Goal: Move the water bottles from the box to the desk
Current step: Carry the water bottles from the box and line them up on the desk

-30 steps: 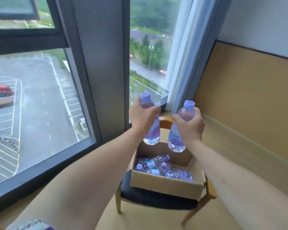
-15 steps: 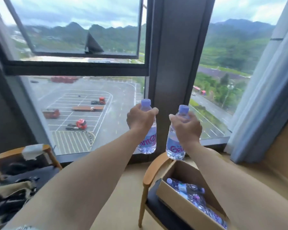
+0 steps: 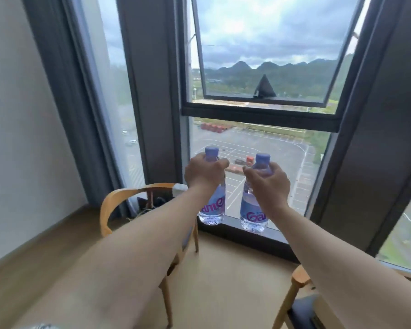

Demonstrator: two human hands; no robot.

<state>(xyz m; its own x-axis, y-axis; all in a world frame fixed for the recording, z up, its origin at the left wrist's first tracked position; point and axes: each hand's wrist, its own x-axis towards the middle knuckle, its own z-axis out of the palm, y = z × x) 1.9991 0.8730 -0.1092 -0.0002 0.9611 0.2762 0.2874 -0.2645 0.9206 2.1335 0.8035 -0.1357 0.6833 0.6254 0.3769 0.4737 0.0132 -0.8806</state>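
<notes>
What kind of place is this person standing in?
Probably a high-floor hotel or apartment room: a tall window overlooks a parking lot far below, with grey curtains and a wooden chair beside it.

The view has swung left: the box of bottles has dropped out of sight, and only a corner of its chair (image 3: pixel 299 295) shows at the lower right. The second chair (image 3: pixel 128 198), earlier left of the window (image 3: pixel 259 67), now stands below it, just left of both raised bottles.
</notes>
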